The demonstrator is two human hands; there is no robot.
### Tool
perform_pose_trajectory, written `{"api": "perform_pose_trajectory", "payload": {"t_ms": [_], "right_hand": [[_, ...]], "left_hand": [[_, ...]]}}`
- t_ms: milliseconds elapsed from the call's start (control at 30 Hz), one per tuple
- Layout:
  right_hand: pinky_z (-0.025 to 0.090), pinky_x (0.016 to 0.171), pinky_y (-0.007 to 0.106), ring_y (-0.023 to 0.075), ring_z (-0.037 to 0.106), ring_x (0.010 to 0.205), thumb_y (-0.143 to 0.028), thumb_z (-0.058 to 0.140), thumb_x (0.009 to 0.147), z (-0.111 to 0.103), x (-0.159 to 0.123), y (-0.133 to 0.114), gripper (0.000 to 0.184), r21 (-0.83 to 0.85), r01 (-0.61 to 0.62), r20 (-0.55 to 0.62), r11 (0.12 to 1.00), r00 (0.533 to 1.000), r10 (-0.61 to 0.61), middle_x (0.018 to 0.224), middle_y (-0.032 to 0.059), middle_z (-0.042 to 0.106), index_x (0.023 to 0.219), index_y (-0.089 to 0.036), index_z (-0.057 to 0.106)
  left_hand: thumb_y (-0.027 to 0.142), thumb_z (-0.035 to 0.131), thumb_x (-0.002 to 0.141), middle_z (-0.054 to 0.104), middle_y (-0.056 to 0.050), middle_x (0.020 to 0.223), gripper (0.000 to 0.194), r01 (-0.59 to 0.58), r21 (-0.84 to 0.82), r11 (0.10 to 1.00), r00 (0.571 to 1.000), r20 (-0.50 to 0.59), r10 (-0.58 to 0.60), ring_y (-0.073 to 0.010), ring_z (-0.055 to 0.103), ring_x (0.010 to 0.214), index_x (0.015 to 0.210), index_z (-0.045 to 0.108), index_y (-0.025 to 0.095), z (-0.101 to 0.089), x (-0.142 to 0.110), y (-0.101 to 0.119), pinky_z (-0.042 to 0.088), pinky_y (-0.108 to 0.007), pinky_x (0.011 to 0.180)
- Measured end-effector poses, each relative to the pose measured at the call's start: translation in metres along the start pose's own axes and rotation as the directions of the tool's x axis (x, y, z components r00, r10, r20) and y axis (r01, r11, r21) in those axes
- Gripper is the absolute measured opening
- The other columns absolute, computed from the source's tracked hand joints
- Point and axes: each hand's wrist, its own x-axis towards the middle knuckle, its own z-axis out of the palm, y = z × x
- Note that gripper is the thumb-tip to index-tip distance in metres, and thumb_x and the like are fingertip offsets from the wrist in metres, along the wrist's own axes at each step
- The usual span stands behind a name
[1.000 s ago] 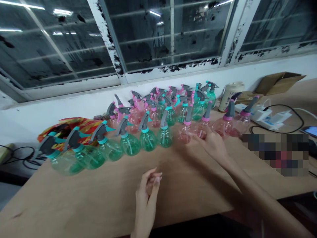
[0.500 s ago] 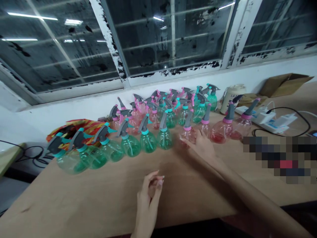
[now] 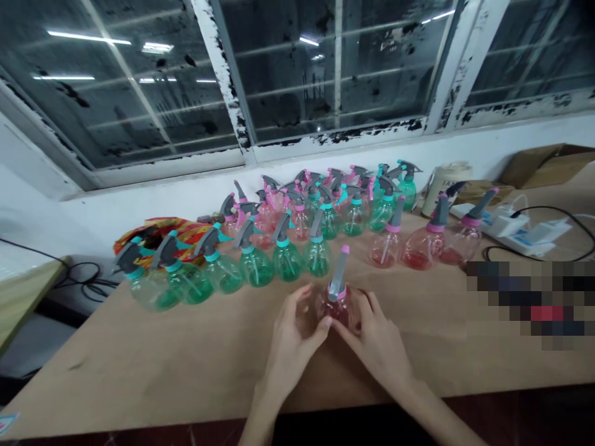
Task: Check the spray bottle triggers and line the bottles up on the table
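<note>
A spray bottle with a pink collar, grey trigger head and reddish liquid is close in front of me. My right hand is wrapped round its right side, thumb at the front. From the left, my left hand cups the same bottle. Its thumb touches the lower front, and its curled fingers lie along the left side, their exact contact hard to see. Beyond my hands, to the left, stands a row of green spray bottles. Several pink spray bottles stand to the right.
More pink and green bottles crowd together by the wall. A power strip with plugs and a black cable lies at right, near a cardboard box and a pale canister. Patterned cloth lies behind the left row.
My right hand has brought one pink spray bottle out of the row towards me. My left hand, empty before, has moved up and right to the bottle. The view has shifted slightly.
</note>
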Motion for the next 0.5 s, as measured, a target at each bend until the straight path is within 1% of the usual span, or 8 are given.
{"api": "perform_pose_trajectory", "payload": {"t_ms": [67, 100, 167, 233, 267, 333, 433, 500], "right_hand": [[0.053, 0.050, 0.038, 0.0263, 0.069, 0.071, -0.058, 0.040, 0.090, 0.004, -0.011, -0.011, 0.050, 0.035, 0.026, 0.023, 0.999, 0.999, -0.027, 0.110, 0.0119, 0.061, 0.124, -0.021, 0.046], [0.053, 0.050, 0.037, 0.0257, 0.069, 0.071, -0.057, 0.040, 0.090, 0.007, -0.017, -0.016, 0.050, 0.062, 0.040, 0.032, 0.997, 0.999, -0.042, 0.111, 0.0121, 0.061, 0.124, -0.021, 0.046], [0.054, 0.051, 0.037, 0.0242, 0.069, 0.069, -0.060, 0.041, 0.089, 0.015, -0.026, -0.027, 0.051, 0.129, 0.063, 0.044, 0.990, 0.997, -0.069, 0.109, 0.0117, 0.061, 0.123, -0.021, 0.047], [0.055, 0.052, 0.037, 0.0238, 0.069, 0.066, -0.064, 0.041, 0.087, 0.024, -0.034, -0.037, 0.055, 0.181, 0.070, 0.040, 0.981, 0.996, -0.078, 0.104, 0.0113, 0.062, 0.121, -0.021, 0.049], [0.055, 0.051, 0.038, 0.0240, 0.069, 0.065, -0.066, 0.041, 0.087, 0.028, -0.038, -0.042, 0.056, 0.197, 0.067, 0.035, 0.978, 0.997, -0.076, 0.101, 0.0113, 0.063, 0.118, -0.021, 0.050], [0.055, 0.051, 0.039, 0.0253, 0.069, 0.065, -0.070, 0.041, 0.084, 0.033, -0.043, -0.051, 0.059, 0.224, 0.058, 0.030, 0.973, 0.997, -0.067, 0.096, 0.0113, 0.063, 0.114, -0.020, 0.053], [0.057, 0.055, 0.040, 0.0251, 0.068, 0.068, -0.071, 0.051, 0.078, 0.034, -0.045, -0.062, 0.063, 0.316, 0.049, 0.075, 0.948, 0.994, -0.077, 0.096, 0.0105, 0.062, 0.115, -0.020, 0.053], [0.058, 0.062, 0.039, 0.0238, 0.068, 0.073, -0.068, 0.060, 0.074, 0.031, -0.044, -0.064, 0.063, 0.400, 0.046, 0.131, 0.915, 0.986, -0.107, 0.100, 0.0094, 0.062, 0.116, -0.021, 0.053]], "left_hand": [[0.029, 0.071, 0.076, 0.053, -0.011, 0.138, 0.060, -0.021, -0.017, 1.000, 1.000, 0.019, 0.021, -0.0290, 0.053, 0.125, 0.131, 0.050, 0.025, -0.002, 0.003, 0.002, 0.045, -0.047, 0.102], [0.028, 0.073, 0.074, 0.052, -0.012, 0.139, 0.064, -0.028, -0.020, 0.999, 0.999, 0.025, 0.028, -0.0297, 0.054, 0.123, 0.133, 0.048, 0.025, -0.003, 0.004, 0.003, 0.046, -0.048, 0.100], [0.028, 0.074, 0.073, 0.056, -0.013, 0.134, 0.068, -0.052, -0.010, 0.999, 0.998, 0.023, 0.053, -0.0290, 0.062, 0.112, 0.135, 0.047, 0.026, -0.006, 0.003, 0.007, 0.051, -0.047, 0.094], [0.028, 0.074, 0.073, 0.065, -0.012, 0.120, 0.061, -0.077, 0.013, 0.997, 0.997, 0.012, 0.077, -0.0249, 0.068, 0.093, 0.131, 0.052, 0.025, -0.011, 0.001, 0.011, 0.055, -0.042, 0.084], [0.029, 0.073, 0.074, 0.069, -0.010, 0.111, 0.057, -0.079, 0.023, 0.997, 0.997, 0.010, 0.079, -0.0223, 0.069, 0.084, 0.128, 0.055, 0.025, -0.014, -0.001, 0.013, 0.056, -0.039, 0.078], [0.030, 0.071, 0.076, 0.070, -0.006, 0.092, 0.050, -0.067, 0.033, 0.997, 0.998, 0.019, 0.067, -0.0179, 0.066, 0.067, 0.124, 0.057, 0.024, -0.021, -0.004, 0.016, 0.056, -0.032, 0.066], [0.027, 0.066, 0.079, 0.067, -0.003, 0.079, 0.044, -0.064, 0.027, 0.998, 0.998, 0.024, 0.063, -0.0151, 0.060, 0.057, 0.122, 0.059, 0.023, -0.032, -0.006, 0.016, 0.053, -0.029, 0.058], [0.022, 0.061, 0.079, 0.066, -0.002, 0.074, 0.039, -0.083, 0.032, 0.996, 0.996, -0.012, 0.084, -0.0148, 0.058, 0.055, 0.118, 0.061, 0.023, -0.037, -0.007, 0.014, 0.052, -0.028, 0.056]]}}
